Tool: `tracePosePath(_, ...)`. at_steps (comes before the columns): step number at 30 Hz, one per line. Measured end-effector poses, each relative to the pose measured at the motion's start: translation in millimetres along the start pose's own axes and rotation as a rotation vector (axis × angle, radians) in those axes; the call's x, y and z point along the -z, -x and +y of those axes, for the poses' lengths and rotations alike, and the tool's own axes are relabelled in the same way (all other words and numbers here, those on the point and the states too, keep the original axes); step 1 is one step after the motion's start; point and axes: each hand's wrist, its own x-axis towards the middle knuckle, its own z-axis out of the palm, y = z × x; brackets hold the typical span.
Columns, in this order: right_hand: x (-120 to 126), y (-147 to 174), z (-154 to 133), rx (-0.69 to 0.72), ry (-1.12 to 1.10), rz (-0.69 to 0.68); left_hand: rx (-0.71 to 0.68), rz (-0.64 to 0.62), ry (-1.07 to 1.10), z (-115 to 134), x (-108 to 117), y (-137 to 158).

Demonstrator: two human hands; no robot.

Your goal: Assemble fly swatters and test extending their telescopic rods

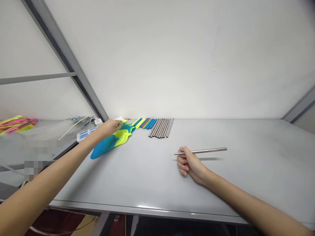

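Observation:
My right hand (188,164) is closed around a thin metal tube (209,150), held nearly level just above the table. At the far left, my left hand (113,127) has its fingers closed on a yellow-green plastic piece (124,121); only its tip shows, so its full shape is hidden. Below that hand lie mesh fly swatter heads: a yellow-green one (122,137), a blue one (104,146) and a teal one (128,127) behind. Just right of them, several coloured plastic handles (145,123) form a row. Beside these lie several metal tubes (161,127) side by side.
The grey-white table (147,173) runs up to a white wall (172,65). A power strip (86,133) with a white plug and cables sits at the left edge. Further left is a pile of pink and yellow plastic pieces (18,124). Metal frame posts (64,55) stand at the sides.

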Motion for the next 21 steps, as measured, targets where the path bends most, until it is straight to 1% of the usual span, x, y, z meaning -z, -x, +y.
tracePosePath(1, 0, 1, -1, 0.014, 0.030, 0.020, -0.010, 0.023, -0.030, 4, 4, 0)
tracePosePath(4, 0, 2, -5, 0.077, 0.103, 0.077, -0.043, 0.162, -0.105, 22, 18, 2)
tracePosePath(5, 1, 3, -8, 0.102, 0.120, 0.095, -0.063, 0.196, -0.107, 31, 21, 3)
tracePosePath(7, 4, 3, -16, 0.151, 0.138, 0.114, -0.129, 0.219, -0.078, 55, 25, 7)
tracePosePath(8, 6, 4, -21, 0.170, 0.150, 0.112, -0.165, 0.212, -0.051, 69, 26, 11)
tracePosePath(10, 11, 5, -32, 0.228, 0.164, 0.118, -0.226, 0.154, 0.154, 102, 24, 21)
tracePosePath(12, 14, 5, -40, 0.269, 0.176, 0.122, -0.247, 0.073, 0.326, 137, 21, 34)
tracePosePath(15, 16, 5, -48, 0.302, 0.176, 0.094, -0.410, -0.082, 0.483, 181, 17, 57)
tracePosePath(17, 15, 5, -51, 0.302, 0.141, 0.065, -0.471, -0.134, 0.552, 200, 13, 70)
tracePosePath(18, 15, 5, -51, 0.297, 0.118, 0.055, -0.480, -0.135, 0.578, 206, 9, 74)
tracePosePath(21, 16, 6, -52, 0.270, 0.076, 0.052, -0.471, -0.110, 0.580, 213, -5, 82)
